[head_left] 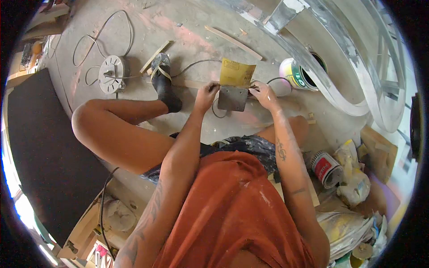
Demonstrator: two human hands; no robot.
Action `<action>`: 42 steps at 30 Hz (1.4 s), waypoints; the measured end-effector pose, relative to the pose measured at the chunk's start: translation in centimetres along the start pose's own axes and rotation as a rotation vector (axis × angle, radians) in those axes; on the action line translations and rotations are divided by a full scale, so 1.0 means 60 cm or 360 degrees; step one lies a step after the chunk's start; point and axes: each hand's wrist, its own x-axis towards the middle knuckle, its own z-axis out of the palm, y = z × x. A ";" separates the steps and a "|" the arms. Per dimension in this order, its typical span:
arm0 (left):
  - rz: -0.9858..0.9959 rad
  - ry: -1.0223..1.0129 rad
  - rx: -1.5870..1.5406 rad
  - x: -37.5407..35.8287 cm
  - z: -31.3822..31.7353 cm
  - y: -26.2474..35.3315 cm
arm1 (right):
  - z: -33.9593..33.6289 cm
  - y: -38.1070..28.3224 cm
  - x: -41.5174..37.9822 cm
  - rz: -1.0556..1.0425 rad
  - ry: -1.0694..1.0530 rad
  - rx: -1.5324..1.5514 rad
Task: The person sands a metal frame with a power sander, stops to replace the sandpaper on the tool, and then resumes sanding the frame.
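Observation:
Between my hands is a dark square pad (pixel 232 99) with small holes along its edges, which looks like the underside of a sheet sander. A yellow sheet of sandpaper (pixel 237 73), printed on its back, stands up from the pad's far edge. My left hand (pixel 207 95) is closed at the left far corner, its fingertips pinched on the sander's edge. My right hand (pixel 266 94) is closed at the opposite corner, thumb and finger on a thin dark part there. The rest of the sander's body is hidden beneath the pad.
A cable reel (pixel 112 74) with looping cord lies left on the concrete floor. Wood strips (pixel 233 42) lie ahead. A paint can (pixel 298 74) and curved grey frame (pixel 328 73) stand right. Near my right side are a red-labelled can (pixel 326 169) and plastic bags (pixel 353 185). A dark panel (pixel 47 152) leans left.

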 end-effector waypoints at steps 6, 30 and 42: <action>0.0028 0.0016 0.0019 0.005 -0.004 -0.014 | 0.000 0.004 0.005 -0.0118 0.0030 -0.0178; 0.0104 -0.0022 -0.0140 0.016 0.006 -0.052 | 0.023 0.034 0.007 0.0024 0.0083 0.0005; 0.0091 -0.0022 0.0011 0.000 -0.003 -0.004 | 0.020 0.025 0.001 0.0046 0.0101 0.0049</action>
